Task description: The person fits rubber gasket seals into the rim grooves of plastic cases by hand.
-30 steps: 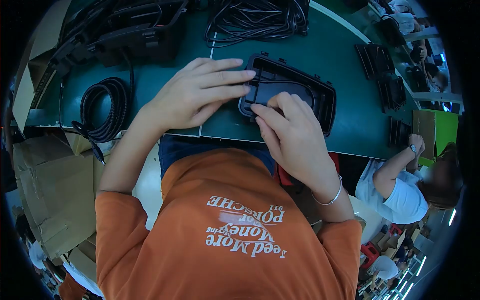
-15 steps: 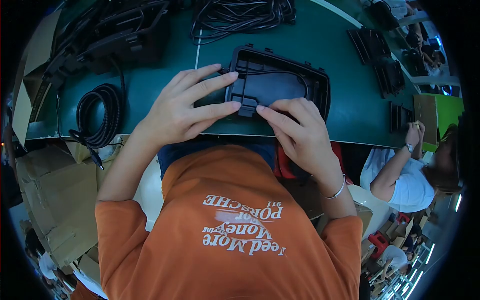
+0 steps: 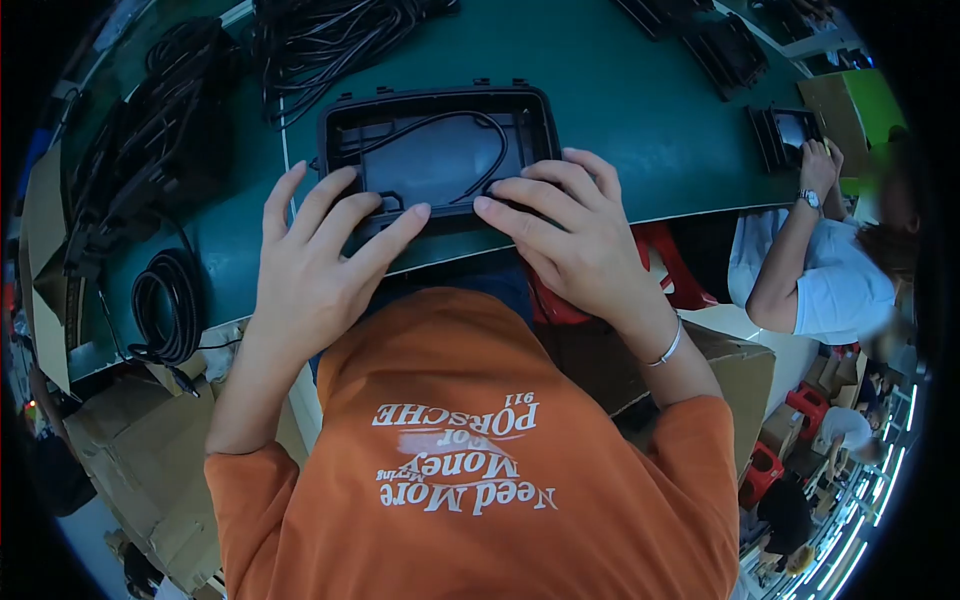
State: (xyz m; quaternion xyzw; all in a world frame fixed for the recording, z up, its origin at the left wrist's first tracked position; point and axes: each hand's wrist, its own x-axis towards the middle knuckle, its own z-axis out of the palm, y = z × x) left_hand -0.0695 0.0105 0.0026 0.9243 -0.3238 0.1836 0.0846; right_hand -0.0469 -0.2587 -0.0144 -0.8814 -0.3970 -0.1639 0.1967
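Observation:
A black plastic box lies open at the near edge of the green table, with hinge or latch tabs along its far rim. Inside it, a thin black cable curves in a loop. My left hand has its fingers spread over the near left corner, thumb and fingertips gripping the near wall. At the near right corner, my right hand grips the same wall between thumb and fingers. Small parts under the fingertips are partly hidden.
On the green table, a cable bundle lies at the back, with black cases and a coiled cable at left. More black cases stand at right, near a co-worker's hands. Cardboard is below left.
My view has shifted. The box has turned straighter toward me. My hands have moved apart, from close together at one near-wall piece to opposite ends of the near wall.

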